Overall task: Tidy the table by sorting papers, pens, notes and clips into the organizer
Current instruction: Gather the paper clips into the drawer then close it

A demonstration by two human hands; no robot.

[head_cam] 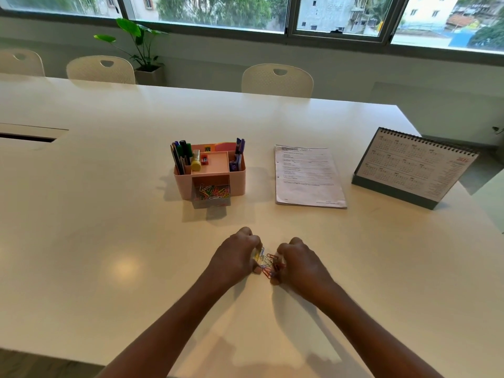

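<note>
head view: white table (109,227), hands near its 6 o'clock edge.
loose clips (268,261): small coloured heap on the table, between both hands.
left hand (236,253): fingers curled, pinching the heap's 9 o'clock side.
right hand (302,264): fingers curled, pinching its 3 o'clock side.
organizer (237,181): pink, 11 o'clock from the heap, well apart; pens (181,156) upright, front drawer (212,193) holding more clips.
papers (308,175): flat, 1 o'clock from the heap.

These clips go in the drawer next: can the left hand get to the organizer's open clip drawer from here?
Probably yes: the left hand, curled over loose paper clips, faces the open drawer with only bare table between.
</note>
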